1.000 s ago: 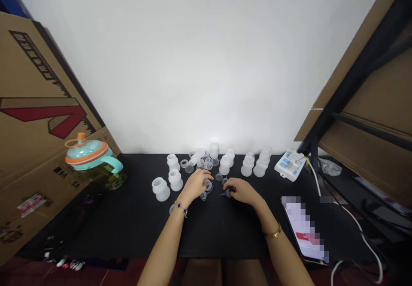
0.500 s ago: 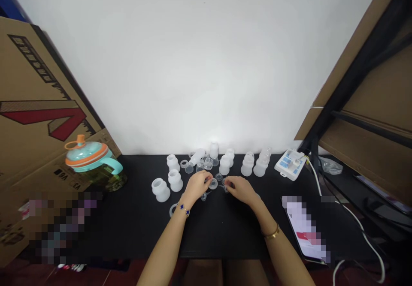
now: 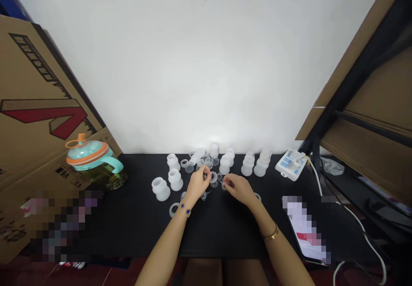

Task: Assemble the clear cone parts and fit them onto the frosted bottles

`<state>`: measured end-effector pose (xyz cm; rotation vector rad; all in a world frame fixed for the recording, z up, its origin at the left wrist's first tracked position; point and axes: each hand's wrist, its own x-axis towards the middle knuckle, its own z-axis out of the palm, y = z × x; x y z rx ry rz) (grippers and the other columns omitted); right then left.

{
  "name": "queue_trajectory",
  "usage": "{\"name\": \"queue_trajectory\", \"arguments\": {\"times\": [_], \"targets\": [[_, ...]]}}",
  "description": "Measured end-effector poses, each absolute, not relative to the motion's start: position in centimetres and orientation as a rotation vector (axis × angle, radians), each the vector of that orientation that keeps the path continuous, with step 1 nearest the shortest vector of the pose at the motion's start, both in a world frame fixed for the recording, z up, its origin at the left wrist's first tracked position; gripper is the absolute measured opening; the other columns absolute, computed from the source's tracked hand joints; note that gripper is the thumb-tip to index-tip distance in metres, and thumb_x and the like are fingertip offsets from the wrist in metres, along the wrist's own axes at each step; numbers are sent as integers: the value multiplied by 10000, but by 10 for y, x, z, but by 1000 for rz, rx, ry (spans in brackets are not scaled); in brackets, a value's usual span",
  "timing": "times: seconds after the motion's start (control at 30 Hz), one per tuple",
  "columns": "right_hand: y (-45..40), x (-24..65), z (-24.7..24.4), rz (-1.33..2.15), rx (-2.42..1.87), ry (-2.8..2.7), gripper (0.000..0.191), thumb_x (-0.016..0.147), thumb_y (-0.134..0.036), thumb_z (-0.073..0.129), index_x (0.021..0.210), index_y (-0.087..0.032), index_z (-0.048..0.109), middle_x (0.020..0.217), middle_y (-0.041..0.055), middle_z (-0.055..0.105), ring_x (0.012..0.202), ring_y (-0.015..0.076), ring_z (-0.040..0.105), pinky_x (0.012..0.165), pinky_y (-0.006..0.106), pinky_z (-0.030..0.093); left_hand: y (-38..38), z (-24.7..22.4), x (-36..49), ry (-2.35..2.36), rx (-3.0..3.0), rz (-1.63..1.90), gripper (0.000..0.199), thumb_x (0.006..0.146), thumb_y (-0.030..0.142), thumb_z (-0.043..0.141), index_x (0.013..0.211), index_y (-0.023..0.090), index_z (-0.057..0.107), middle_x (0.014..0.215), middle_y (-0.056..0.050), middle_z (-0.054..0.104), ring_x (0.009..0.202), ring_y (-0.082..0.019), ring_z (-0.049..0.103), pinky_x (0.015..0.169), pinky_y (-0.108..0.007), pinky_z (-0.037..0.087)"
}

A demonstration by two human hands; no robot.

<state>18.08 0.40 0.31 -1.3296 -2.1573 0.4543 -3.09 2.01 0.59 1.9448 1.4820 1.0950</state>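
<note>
On the black table, my left hand (image 3: 199, 183) is closed in a pinch on a translucent ring (image 3: 213, 177), held at its left edge. My right hand (image 3: 237, 186) is closed too, its fingertips at a small clear piece (image 3: 224, 185) that they partly hide. Between and behind the hands lie several clear discs and rings. A small clear part (image 3: 204, 196) lies below my left wrist. White bottles without tops (image 3: 162, 189) stand to the left, and capped ones (image 3: 247, 164) stand to the right. A loose white ring (image 3: 174, 209) rests left of my left forearm.
A teal and orange jug (image 3: 96, 161) stands at the left beside a cardboard box (image 3: 35, 123). At the right are a white plastic case (image 3: 291, 164), a phone (image 3: 305, 230) and a white cable (image 3: 357, 219). A white wall (image 3: 206, 71) rises behind the table.
My left hand has moved slightly up, and the translucent ring now shows at its fingertips. My right hand has shifted slightly left, and a ring shows beside its wrist.
</note>
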Motion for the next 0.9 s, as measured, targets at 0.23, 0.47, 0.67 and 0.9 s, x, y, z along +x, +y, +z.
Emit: {"name": "queue_trajectory", "arguments": {"times": [0.23,0.47,0.67,0.9], "targets": [[3,178,3,432,-1311,-2173,77,887,-186,577,900,-220,644,826,-12,649,677,129,554,640,234,336,29,-7,-31,1296,1591,1205,294,862,379,625,1087,189,627,869,-22,700,575,-139,677,559,-238,522],[1,177,6,389,-1261,-2130,79,928,-249,582,946,-225,655,796,-17,649,649,130,562,633,237,357,33,-5,-29,1192,1260,1245,409,767,410,767,1063,134,713,860,-74,740,676,-181,723,594,-260,599],[0,177,4,361,-1209,-2024,159,954,-315,557,990,-222,681,772,-3,663,631,141,577,630,243,397,33,-5,-28,1151,1158,1241,446,739,417,817,1057,118,730,895,-92,764,713,-184,735,617,-257,610],[2,177,0,272,-1242,-1914,200,956,-350,543,937,-215,690,705,-7,640,608,143,568,608,240,389,26,-2,-18,1050,1164,1178,519,667,479,857,1025,125,731,973,-103,756,766,-199,743,643,-270,616]]}}
